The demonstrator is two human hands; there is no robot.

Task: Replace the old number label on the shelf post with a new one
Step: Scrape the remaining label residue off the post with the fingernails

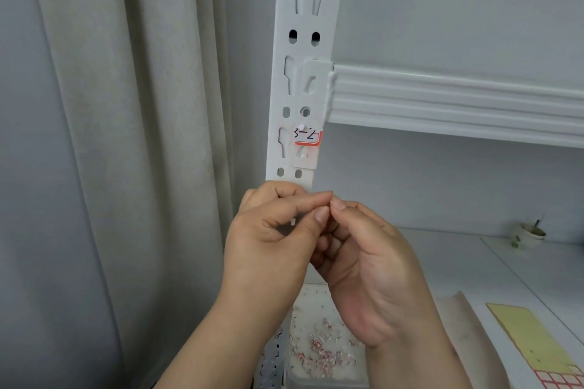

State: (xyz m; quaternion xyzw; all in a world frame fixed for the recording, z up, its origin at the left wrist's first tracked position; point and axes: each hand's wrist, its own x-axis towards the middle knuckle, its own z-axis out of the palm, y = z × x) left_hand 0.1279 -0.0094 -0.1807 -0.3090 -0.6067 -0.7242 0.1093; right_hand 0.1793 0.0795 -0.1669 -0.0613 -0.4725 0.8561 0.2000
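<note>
A white slotted shelf post (303,41) stands upright in the middle of the head view. On it, below the shelf beam, sticks a torn old label (308,137) with a red border and handwritten "3-2"; its upper left corner is peeled off. Just under the label, my left hand (268,237) and my right hand (373,265) meet in front of the post. Their thumb and fingertips press together at one point, as if pinching a tiny scrap, which I cannot make out. The hands hide the post's lower stretch.
A white shelf beam (458,98) runs right from the post. Below lies a white tray (319,369) holding several red-and-white label scraps. A yellow backing sheet with red-bordered labels (537,344) lies at lower right. A small cup (531,232) stands far right. A curtain (126,136) hangs left.
</note>
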